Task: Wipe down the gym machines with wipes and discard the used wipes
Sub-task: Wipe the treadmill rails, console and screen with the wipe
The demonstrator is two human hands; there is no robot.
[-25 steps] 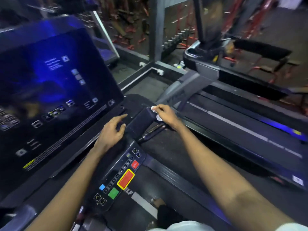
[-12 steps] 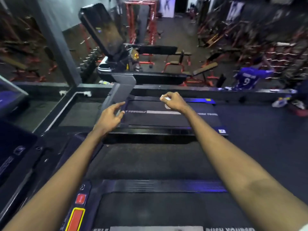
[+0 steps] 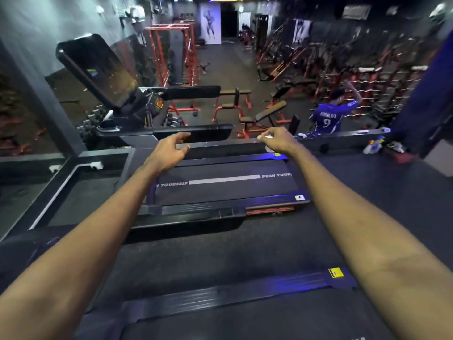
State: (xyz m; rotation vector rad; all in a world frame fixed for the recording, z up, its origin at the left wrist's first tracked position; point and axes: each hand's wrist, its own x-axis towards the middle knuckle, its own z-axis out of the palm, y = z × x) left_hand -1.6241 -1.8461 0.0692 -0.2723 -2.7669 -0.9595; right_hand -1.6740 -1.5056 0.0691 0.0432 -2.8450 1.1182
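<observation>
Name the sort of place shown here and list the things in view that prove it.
A gym, almost certainly. A treadmill lies just ahead, red weight racks stand on the floor beyond, and padded benches and dumbbells sit nearby.

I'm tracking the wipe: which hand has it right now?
The right hand pinches the white wipe in its curled fingers. The left hand is open, fingers spread, and holds nothing.
</observation>
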